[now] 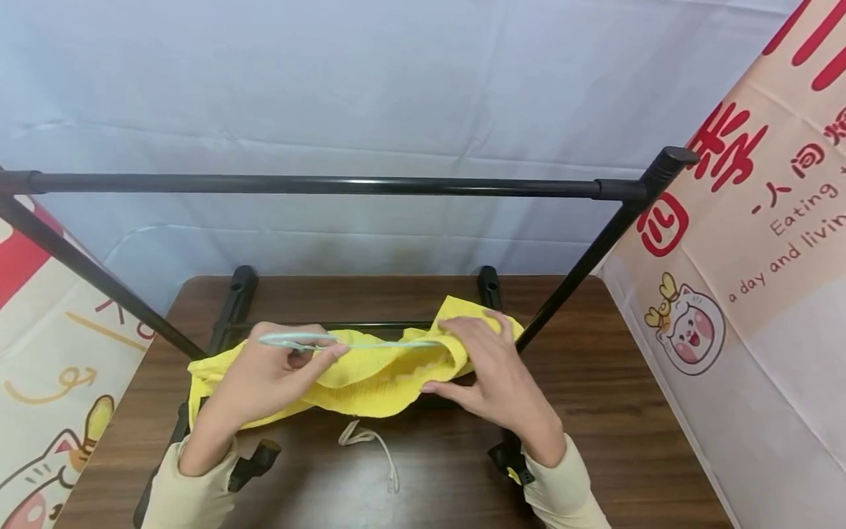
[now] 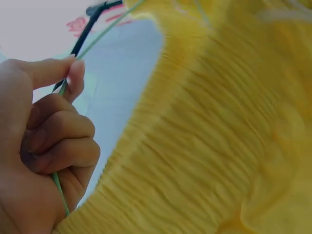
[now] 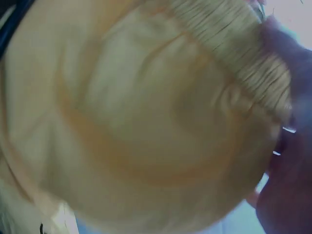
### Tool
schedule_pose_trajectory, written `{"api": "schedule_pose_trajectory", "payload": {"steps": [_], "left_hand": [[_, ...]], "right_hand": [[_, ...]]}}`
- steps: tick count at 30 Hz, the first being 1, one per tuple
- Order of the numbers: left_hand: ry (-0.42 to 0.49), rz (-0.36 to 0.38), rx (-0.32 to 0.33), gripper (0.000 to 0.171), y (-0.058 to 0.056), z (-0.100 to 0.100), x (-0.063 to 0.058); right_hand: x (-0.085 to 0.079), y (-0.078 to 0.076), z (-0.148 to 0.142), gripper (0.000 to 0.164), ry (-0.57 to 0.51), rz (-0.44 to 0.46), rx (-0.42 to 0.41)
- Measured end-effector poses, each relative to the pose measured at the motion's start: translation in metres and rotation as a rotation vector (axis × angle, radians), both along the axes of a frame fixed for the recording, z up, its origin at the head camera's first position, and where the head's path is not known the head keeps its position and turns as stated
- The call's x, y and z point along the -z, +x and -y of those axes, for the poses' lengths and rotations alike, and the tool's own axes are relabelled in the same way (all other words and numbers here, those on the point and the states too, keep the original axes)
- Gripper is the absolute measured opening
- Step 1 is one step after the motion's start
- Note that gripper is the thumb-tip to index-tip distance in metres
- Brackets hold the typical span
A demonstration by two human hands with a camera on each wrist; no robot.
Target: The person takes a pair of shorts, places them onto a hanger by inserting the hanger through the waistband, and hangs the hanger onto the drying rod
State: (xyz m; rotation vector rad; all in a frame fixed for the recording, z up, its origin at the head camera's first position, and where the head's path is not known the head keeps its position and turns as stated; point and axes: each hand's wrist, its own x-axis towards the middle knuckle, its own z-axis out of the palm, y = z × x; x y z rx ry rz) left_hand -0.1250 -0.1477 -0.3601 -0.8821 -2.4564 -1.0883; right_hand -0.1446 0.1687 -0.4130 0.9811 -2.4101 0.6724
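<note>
A yellow garment [image 1: 370, 393] with a gathered, elastic-looking band is bunched between the two hands. The band [image 2: 195, 122] fills much of the left wrist view. My left hand [image 1: 261, 382] pinches a thin pale green clothes hanger [image 1: 390, 344] between thumb and forefinger, its other fingers curled. From there the hanger runs rightward into the garment's opening, where its far end is hidden. My right hand [image 1: 496, 375] grips the garment's right end, thumb on the near side and fingers over the far side. In the right wrist view the cloth is blurred and covers most of that hand.
A black rack stands on the brown wooden table [image 1: 634, 433], its top bar [image 1: 317, 184] beyond and above the hands. A pale cord [image 1: 377, 438] lies on the table in front of the garment. White cloth and printed banners [image 1: 747, 242] surround the table.
</note>
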Motion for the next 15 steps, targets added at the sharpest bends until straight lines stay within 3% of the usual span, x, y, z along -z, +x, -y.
{"api": "schedule_pose_trajectory", "payload": {"steps": [3, 7, 10, 12, 15], "left_hand": [[-0.027, -0.033, 0.084, 0.024, 0.003, -0.01, 0.003], [-0.075, -0.06, 0.12, 0.016, 0.007, -0.018, 0.005], [-0.126, -0.086, 0.073, 0.007, 0.008, -0.018, 0.004], [-0.189, -0.126, 0.011, 0.006, 0.008, -0.014, 0.004], [-0.293, -0.216, -0.1, 0.026, 0.007, -0.002, 0.002]], "right_hand": [[0.003, 0.003, 0.01, 0.067, 0.074, 0.034, 0.004], [0.005, 0.003, 0.014, 0.043, 0.091, -0.004, 0.016], [0.005, 0.0, 0.012, 0.022, 0.027, -0.052, 0.001], [0.006, -0.002, 0.009, 0.018, -0.041, -0.091, -0.007], [0.008, -0.005, 0.0, 0.017, -0.136, -0.147, 0.02]]}}
